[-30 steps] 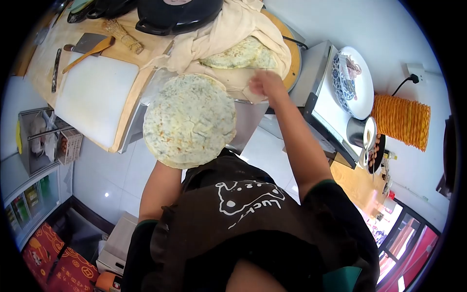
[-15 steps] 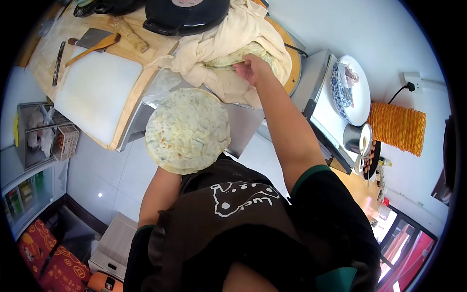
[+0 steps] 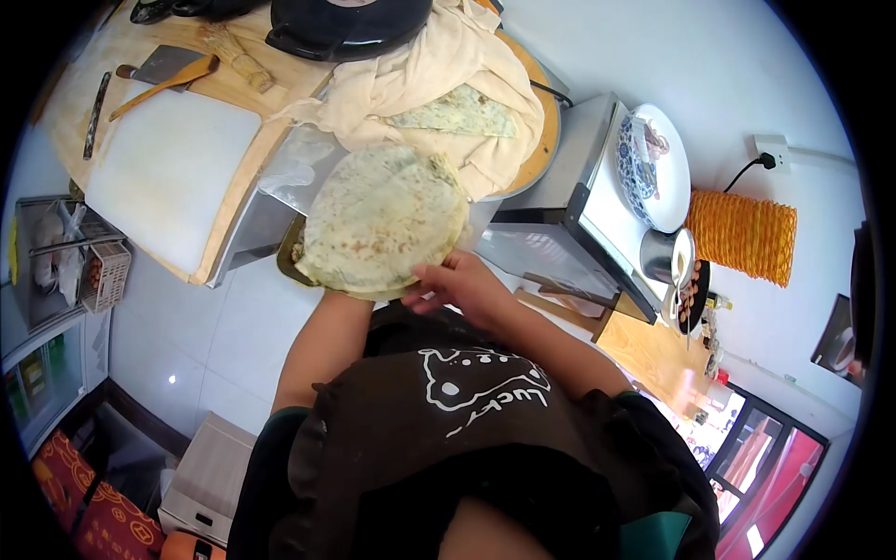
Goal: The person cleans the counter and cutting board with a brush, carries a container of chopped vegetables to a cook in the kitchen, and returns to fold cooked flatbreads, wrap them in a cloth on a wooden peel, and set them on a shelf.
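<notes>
A round, pale flatbread (image 3: 387,219) with green showing through and browned spots hangs in front of my apron. My left forearm (image 3: 327,345) runs up beneath it; the left hand itself is hidden under the bread, which it bears from below. At the lower right edge, my right hand (image 3: 457,285) has its thumb over the rim and its fingers curled near the underside. More flatbread (image 3: 457,112) lies partly covered by a cream cloth (image 3: 373,93) on the counter ahead.
A white cutting board (image 3: 173,177) with a wooden spatula (image 3: 168,86) and a cleaver (image 3: 173,65) lies left. A black round appliance (image 3: 350,28) stands behind. To the right are a blue-and-white platter (image 3: 667,168) and a metal pot (image 3: 665,254). A brownish container rim (image 3: 292,254) shows below the bread.
My right hand has come back from the cloth-covered flatbread to the edge of the held one. That flatbread has shifted up and right and turned, and the view has moved slightly.
</notes>
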A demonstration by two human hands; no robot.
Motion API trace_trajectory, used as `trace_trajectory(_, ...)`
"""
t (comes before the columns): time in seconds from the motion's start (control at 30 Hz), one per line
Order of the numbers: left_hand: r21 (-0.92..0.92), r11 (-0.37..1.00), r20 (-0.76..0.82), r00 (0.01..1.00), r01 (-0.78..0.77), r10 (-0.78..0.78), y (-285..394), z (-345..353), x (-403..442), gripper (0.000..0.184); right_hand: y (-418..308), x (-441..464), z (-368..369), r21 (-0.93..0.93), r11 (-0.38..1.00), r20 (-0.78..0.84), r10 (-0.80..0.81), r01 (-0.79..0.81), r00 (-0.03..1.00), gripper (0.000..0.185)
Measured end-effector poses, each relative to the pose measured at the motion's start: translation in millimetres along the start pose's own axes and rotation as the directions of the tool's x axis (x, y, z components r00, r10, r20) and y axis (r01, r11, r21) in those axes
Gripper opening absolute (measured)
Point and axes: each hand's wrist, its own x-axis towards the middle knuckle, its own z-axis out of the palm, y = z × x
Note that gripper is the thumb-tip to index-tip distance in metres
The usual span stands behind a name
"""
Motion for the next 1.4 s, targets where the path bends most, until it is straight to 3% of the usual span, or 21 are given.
trace_trajectory(0.07, 0.01, 1.0, -0.001, 1.0, -0.012, 0.012, 10, 2, 1, 0.055, -13, -14, -16, -0.337, 0.927, 0.081, 0.202, -0.164, 0.976, 0.028)
trace_trajectory(0.13, 0.023, 0.999, -0.008, 1.0, -0.022, 0.023, 18, 1, 2, 0.055, -54, -23, -30, -0.606, 0.758, 0.111, 0.383, -0.243, 0.917, 0.03)
trace_trajectory(0.17, 0.028, 0.999, -0.014, 1.0, -0.027, 0.027, 21, 1, 2, 0.055, -57, -14, -57, -0.589, 0.806, 0.07, 0.124, -0.059, 0.99, 0.032)
trace_trajectory(0.2, 0.035, 0.999, -0.018, 0.999, -0.03, 0.031, 23, 0, 2, 0.055, -62, 3, -80, -0.581, 0.802, 0.024, -0.148, 0.134, 0.989, 0.033)
trace_trajectory(0.23, 0.04, 0.999, -0.025, 0.999, -0.031, 0.032, 24, -1, 2, 0.055, -80, 21, -87, -0.631, 0.769, -0.239, -0.321, 0.104, 0.916, 0.033)
trace_trajectory(0.27, 0.046, 0.998, -0.032, 0.999, -0.032, 0.034, 26, -2, 1, 0.055, -86, 60, -125, -0.801, 0.589, -0.299, -0.547, 0.106, 0.782, 0.03)
trace_trajectory(0.33, 0.049, 0.998, -0.047, 0.998, -0.029, 0.032, 28, -6, -1, 0.055, -107, 114, -169, -0.965, 0.263, -0.209, -0.799, 0.015, 0.564, 0.034)
trace_trajectory(0.4, 0.049, 0.999, -0.063, 0.998, -0.021, 0.024, 29, -8, -6, 0.055, -131, 143, -177, -0.934, 0.264, -0.356, -0.697, -0.24, 0.622, 0.042)
trace_trajectory(0.5, 0.045, 0.999, -0.088, 0.996, -0.011, 0.015, 29, -11, -16, 0.055, -143, 174, -184, -0.822, 0.351, -0.57, -0.527, -0.449, 0.631, 0.047)
trace_trajectory(0.6, 0.044, 0.999, -0.104, 0.995, 0.001, 0.004, 32, -12, -24, 0.055, -147, 178, -174, -0.806, 0.352, -0.586, -0.587, -0.476, 0.558, 0.049)
trace_trajectory(0.7, 0.038, 0.999, -0.112, 0.994, 0.006, -0.002, 33, -14, -27, 0.055, -164, 189, -185, -0.88, 0.337, -0.469, -0.503, -0.335, 0.726, 0.048)
trace_trajectory(0.8, 0.031, 0.999, -0.117, 0.993, 0.015, -0.012, 33, -15, -30, 0.055, -170, 193, -189, -0.759, 0.568, -0.552, -0.301, -0.319, 0.777, 0.039)
trace_trajectory(0.9, 0.026, 0.999, -0.11, 0.994, 0.022, -0.019, 32, -15, -30, 0.055, -169, 212, -206, -0.769, 0.567, -0.564, -0.385, -0.295, 0.73, 0.033)
trace_trajectory(1.0, 0.024, 0.999, -0.108, 0.994, 0.032, -0.029, 32, -14, -30, 0.055, -172, 190, -192, -0.485, 0.874, -0.608, -0.307, -0.035, 0.732, 0.041)
trace_trajectory(1.1, 0.022, 0.999, -0.095, 0.995, 0.046, -0.043, 28, -13, -27, 0.055, -178, 164, -157, -0.426, 0.896, -0.631, -0.193, -0.127, 0.752, 0.05)
trace_trajectory(1.2, 0.015, 0.999, -0.084, 0.995, 0.051, -0.05, 29, -8, -28, 0.055, -178, 167, -162, -0.516, 0.853, -0.514, -0.232, -0.081, 0.826, 0.053)
trace_trajectory(1.3, 0.002, 0.999, -0.065, 0.997, 0.052, -0.052, 30, -4, -27, 0.055, -205, 125, -140, -0.768, 0.636, -0.412, -0.404, -0.074, 0.816, 0.052)
trace_trajectory(1.37, -0.009, 0.999, -0.046, 0.998, 0.052, -0.053, 29, 0, -26, 0.056, -212, 111, -143, -0.774, 0.621, -0.327, -0.555, 0.12, 0.765, 0.047)
trace_trajectory(1.4, -0.016, 0.999, -0.039, 0.998, 0.052, -0.052, 29, 3, -29, 0.056, -218, 94, -123, -0.735, 0.655, -0.26, -0.51, 0.175, 0.82, 0.044)
